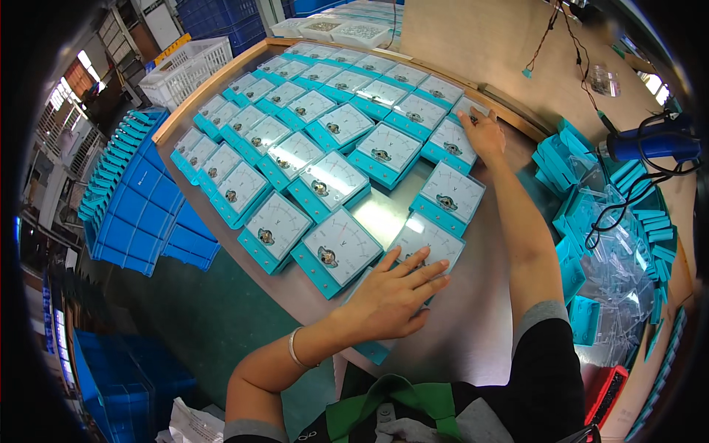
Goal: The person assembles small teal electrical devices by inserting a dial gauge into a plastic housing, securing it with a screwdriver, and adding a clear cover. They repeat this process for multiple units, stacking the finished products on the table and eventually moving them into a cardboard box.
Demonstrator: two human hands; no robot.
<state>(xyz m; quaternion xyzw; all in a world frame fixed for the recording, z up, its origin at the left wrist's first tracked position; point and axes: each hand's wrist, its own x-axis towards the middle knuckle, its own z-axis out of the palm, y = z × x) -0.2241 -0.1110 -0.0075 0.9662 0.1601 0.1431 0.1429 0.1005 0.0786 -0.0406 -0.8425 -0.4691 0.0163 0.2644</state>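
Note:
Rows of analog meters (pixel 343 244), with teal bases and clear-covered white dials, cover the metal tabletop. My left hand (pixel 391 295) lies over the nearest ones, its fingers spread across the lower part of one meter (pixel 430 242). Another teal base (pixel 375 350) is partly hidden beneath that hand. Stretched to the far right of the rows, my right hand (pixel 485 134) grips a meter (pixel 473 108) by its near end, fingers on its face. Just below that hand stands one more meter (pixel 452 144), apart from the left hand's.
At the right lie piled teal housings (pixel 565 159) and clear covers (pixel 609 273), beside a blue tool (pixel 650 140) with black cable. A wooden rim (pixel 517 118) edges the table. Blue crates (pixel 140 214) and a white basket (pixel 188 70) stand leftward; a red bin (pixel 607 395) sits lower right.

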